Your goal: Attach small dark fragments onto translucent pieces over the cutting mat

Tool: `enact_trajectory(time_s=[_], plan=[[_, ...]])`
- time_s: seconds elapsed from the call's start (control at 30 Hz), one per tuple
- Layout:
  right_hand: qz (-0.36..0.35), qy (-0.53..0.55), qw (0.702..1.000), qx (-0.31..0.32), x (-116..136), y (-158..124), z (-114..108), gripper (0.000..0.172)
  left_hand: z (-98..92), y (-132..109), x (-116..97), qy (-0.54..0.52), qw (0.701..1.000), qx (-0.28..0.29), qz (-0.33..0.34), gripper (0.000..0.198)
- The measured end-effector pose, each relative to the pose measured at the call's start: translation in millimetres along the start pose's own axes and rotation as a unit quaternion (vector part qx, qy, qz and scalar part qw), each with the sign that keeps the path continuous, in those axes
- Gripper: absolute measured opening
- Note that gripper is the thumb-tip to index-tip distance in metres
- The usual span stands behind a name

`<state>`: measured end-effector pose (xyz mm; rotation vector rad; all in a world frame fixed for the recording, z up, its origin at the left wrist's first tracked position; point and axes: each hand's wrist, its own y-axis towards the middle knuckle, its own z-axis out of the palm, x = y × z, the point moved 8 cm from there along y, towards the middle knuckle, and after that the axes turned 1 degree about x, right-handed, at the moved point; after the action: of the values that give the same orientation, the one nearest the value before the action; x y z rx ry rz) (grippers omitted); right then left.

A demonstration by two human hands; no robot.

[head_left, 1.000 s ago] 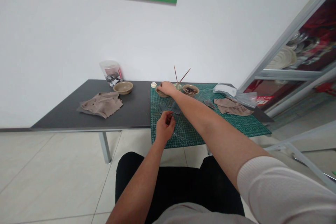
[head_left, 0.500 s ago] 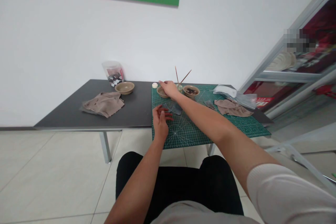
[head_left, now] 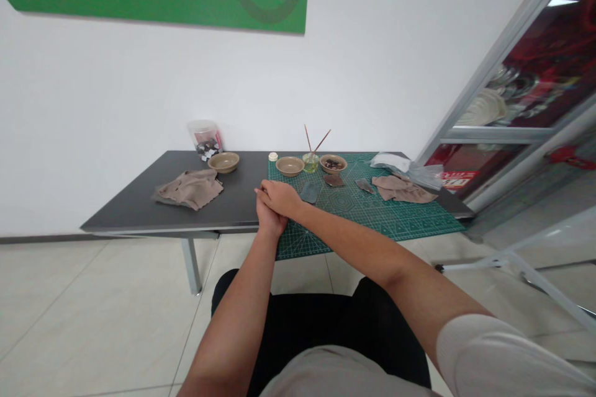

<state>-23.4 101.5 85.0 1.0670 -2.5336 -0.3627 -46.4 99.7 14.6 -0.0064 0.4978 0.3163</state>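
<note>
Over the left front of the green cutting mat (head_left: 367,217), my right hand (head_left: 280,197) lies across my left hand (head_left: 270,220), and the two press together with fingers closed. Whatever may be between them is hidden. Just beyond them stands a tan bowl (head_left: 289,167). Beside it is a small glass jar (head_left: 310,164) of yellowish liquid with two thin brown sticks leaning out. A second tan bowl (head_left: 333,165) contains dark bits. Flat on the mat are a grey piece (head_left: 310,192), a brown piece (head_left: 333,180) and another grey piece (head_left: 364,185).
A brown cloth (head_left: 403,190) and a clear plastic bag (head_left: 395,163) lie at the right. A white cap (head_left: 272,156) sits at the mat's back corner. On the dark table (head_left: 135,201) at left are another cloth (head_left: 190,189), a bowl (head_left: 224,162) and a plastic tub (head_left: 205,139).
My right hand has come back from the tan bowl and now rests over my left hand. My left hand, its fingers spread before, has moved slightly left and closed.
</note>
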Motion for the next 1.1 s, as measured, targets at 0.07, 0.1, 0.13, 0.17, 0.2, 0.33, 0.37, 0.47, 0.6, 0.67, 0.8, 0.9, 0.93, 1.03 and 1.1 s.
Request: enact_trajectory(time_s=[0.07, 0.1, 0.13, 0.17, 0.2, 0.33, 0.37, 0.47, 0.6, 0.67, 0.8, 0.9, 0.93, 1.03, 1.1], plan=[[0.0, 0.02, 1.0, -0.002, -2, 1, 1, 0.042, -2.5, 1, 0, -0.006, 1.0, -0.01, -0.005, 0.03], [0.002, 0.032, 0.999, -0.005, -4, 0, 1, 0.044, -4.5, 2, 0, -0.008, 1.0, -0.02, -0.01, 0.03], [0.007, 0.045, 0.999, -0.009, -6, -1, 0, 0.046, -6.5, 2, 1, -0.009, 0.999, -0.033, -0.017, 0.031], [0.014, 0.06, 0.998, -0.011, -8, -2, -1, 0.046, -8.2, 2, 2, -0.007, 0.999, -0.045, -0.026, 0.032], [0.023, 0.077, 0.997, -0.014, -10, -4, -2, 0.047, -9.6, 2, 3, -0.004, 0.998, -0.055, -0.035, 0.033], [0.055, 0.146, 0.987, -0.033, -18, -10, -7, 0.045, -14.2, 0, 7, 0.011, 0.994, -0.093, -0.056, 0.033], [0.064, 0.157, 0.985, -0.044, -22, -10, -10, 0.044, -14.9, 0, 8, 0.014, 0.993, -0.099, -0.059, 0.032], [0.104, 0.158, 0.977, -0.097, -47, 0, -21, 0.044, -15.3, 1, 10, 0.038, 0.992, -0.105, -0.065, 0.025], [0.163, 0.076, 0.978, -0.107, -102, 30, -27, 0.039, -14.0, 2, 8, 0.058, 0.99, -0.115, -0.058, 0.016], [0.171, 0.034, 0.983, -0.057, -124, 43, -20, 0.034, -12.0, 0, 9, 0.052, 0.99, -0.112, -0.073, 0.014], [0.186, -0.014, 0.982, 0.04, -148, 50, 0, 0.033, -10.0, -4, 6, 0.059, 0.99, -0.108, -0.068, 0.011], [0.22, -0.009, 0.973, 0.061, -153, 46, 5, 0.039, -8.4, -6, 4, 0.068, 0.992, -0.095, -0.055, 0.014], [0.227, -0.005, 0.972, 0.059, -153, 45, 4, 0.04, -8.0, -6, 3, 0.069, 0.992, -0.091, -0.052, 0.016], [0.233, 0.01, 0.972, 0.024, -147, 45, -5, 0.034, -7.5, -7, 3, 0.073, 0.993, -0.084, -0.048, 0.022], [0.218, 0.03, 0.975, -0.017, -138, 45, -14, 0.03, -7.3, -7, 3, 0.078, 0.993, -0.082, -0.043, 0.023]])
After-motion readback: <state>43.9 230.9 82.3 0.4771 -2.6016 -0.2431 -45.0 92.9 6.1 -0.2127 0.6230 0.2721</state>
